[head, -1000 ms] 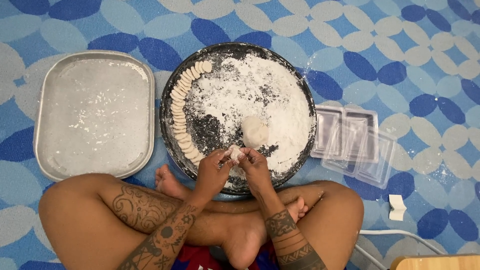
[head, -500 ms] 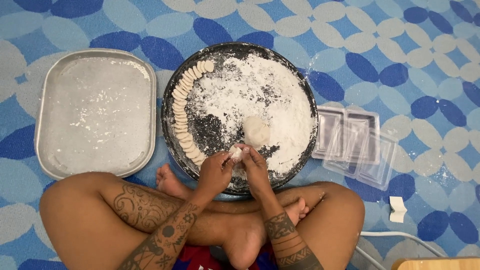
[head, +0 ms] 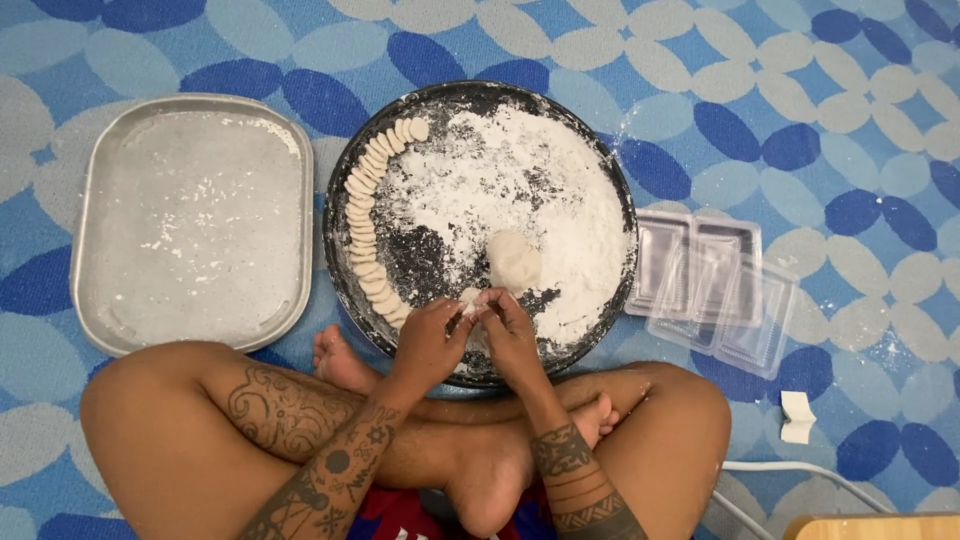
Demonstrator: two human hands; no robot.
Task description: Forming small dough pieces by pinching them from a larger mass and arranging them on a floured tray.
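A round dark pan (head: 610, 180) dusted with white flour lies on the floor in front of my crossed legs. Along its left inner rim runs a curved row of several flat dough discs (head: 368, 220). A lump of dough (head: 513, 258) rests in the flour near the pan's middle. My left hand (head: 428, 340) and my right hand (head: 508, 330) meet over the pan's near edge. Both pinch a small piece of dough (head: 470, 299) between their fingertips.
A rectangular metal tray (head: 190, 220) dusted with flour lies left of the pan. Clear plastic containers (head: 710, 280) are stacked to the right. A small white scrap (head: 797, 415) and a white cable (head: 790, 470) lie at the lower right on the blue patterned mat.
The hands stay in the same spot over the pan's near edge, with small finger shifts on the dough piece. Nothing else has moved.
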